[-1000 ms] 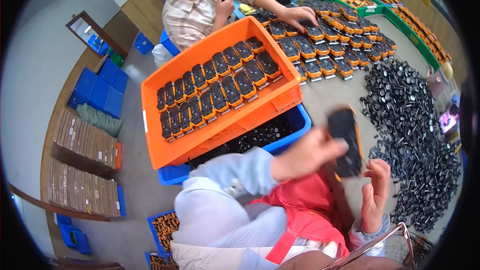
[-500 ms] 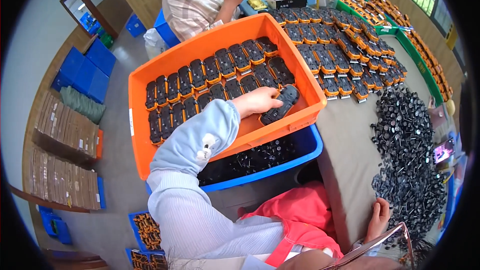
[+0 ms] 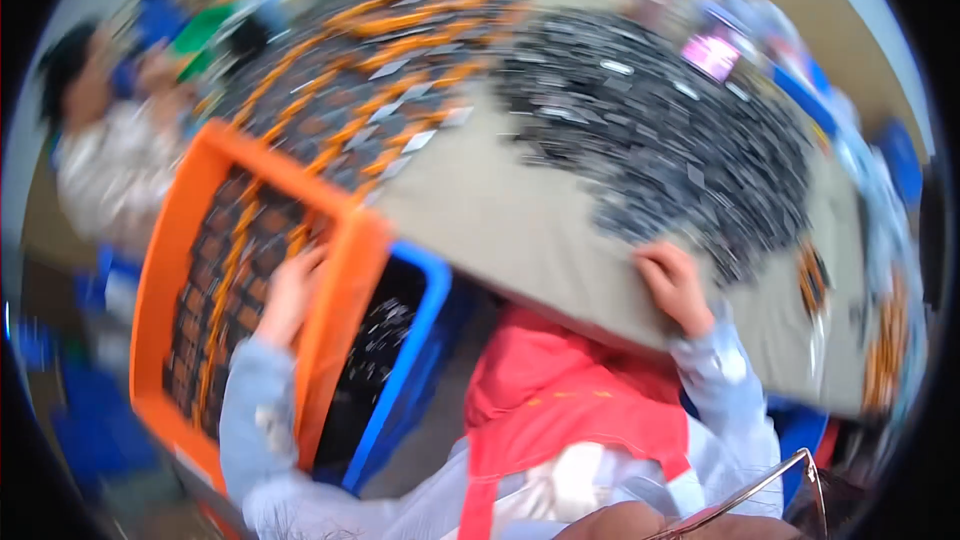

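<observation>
The whole view is smeared by motion. My left hand (image 3: 290,292) reaches inside the orange bin (image 3: 345,315), close to its near wall. Rows of black and orange toy car bodies (image 3: 215,280) fill that bin. Blur and the wall obscure the left fingertips, so what they hold cannot be made out. My right hand (image 3: 674,285) rests on the cloth-covered table at the near edge of a heap of small black wheel-like parts (image 3: 650,120). Its fingers are curled together, and anything between them is too blurred to name.
Beneath the orange bin is a blue bin (image 3: 435,285) with black parts inside. More car bodies (image 3: 350,70) are stacked across the table (image 3: 500,225). A lit phone (image 3: 710,52) stands beyond the heap. At the left is another person (image 3: 120,165); one black and orange piece (image 3: 813,280) lies at right.
The view has swung to the right, so the bin now appears at lower left and the black heap near the middle. The car body seen under my left hand is no longer distinguishable.
</observation>
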Motion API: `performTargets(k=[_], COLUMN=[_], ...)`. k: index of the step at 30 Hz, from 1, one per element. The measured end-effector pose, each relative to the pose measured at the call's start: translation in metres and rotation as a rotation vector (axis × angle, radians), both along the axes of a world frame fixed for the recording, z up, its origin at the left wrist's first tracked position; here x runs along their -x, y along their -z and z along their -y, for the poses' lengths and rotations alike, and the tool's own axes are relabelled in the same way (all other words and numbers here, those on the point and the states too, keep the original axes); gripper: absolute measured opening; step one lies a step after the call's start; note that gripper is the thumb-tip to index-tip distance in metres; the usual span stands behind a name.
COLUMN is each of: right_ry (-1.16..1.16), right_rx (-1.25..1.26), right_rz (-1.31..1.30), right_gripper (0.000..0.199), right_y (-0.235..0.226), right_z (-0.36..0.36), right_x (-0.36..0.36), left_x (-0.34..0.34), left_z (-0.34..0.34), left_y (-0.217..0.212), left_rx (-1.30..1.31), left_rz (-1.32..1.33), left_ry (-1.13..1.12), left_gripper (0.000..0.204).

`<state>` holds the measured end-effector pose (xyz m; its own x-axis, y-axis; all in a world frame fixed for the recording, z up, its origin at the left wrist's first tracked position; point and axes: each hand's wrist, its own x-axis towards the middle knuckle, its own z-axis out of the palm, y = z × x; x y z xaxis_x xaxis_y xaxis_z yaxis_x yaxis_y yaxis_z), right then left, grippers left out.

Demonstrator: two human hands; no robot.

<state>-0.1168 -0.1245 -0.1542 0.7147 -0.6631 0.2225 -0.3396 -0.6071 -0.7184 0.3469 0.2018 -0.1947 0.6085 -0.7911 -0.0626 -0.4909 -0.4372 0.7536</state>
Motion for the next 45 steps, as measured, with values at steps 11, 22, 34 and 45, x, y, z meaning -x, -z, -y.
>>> performTargets(k=[11,22,34,45], right_ry=[0.769,0.825,0.165,0.047], right_rx=[0.672,0.343,0.071,0.133], right_rz=[-0.174,-0.398,-0.16,-0.184], right_gripper=[0.028,0.048,0.062,0.061], right_y=[-0.016,0.009,-0.023,-0.022], right_z=[0.042,0.068,-0.014,-0.006], right_x=[0.26,0.396,0.209,0.185], left_x=[0.117,0.28,0.324,0.342], left_z=[0.09,0.266,0.319,0.324], left_y=[-0.183,-0.082,-0.038,-0.047], left_rx=[0.107,0.159,0.13,0.092], left_rz=[0.843,0.451,0.472,0.542], left_ry=[0.108,0.751,0.766,0.82], left_gripper=[0.022,0.012,0.009,0.015])
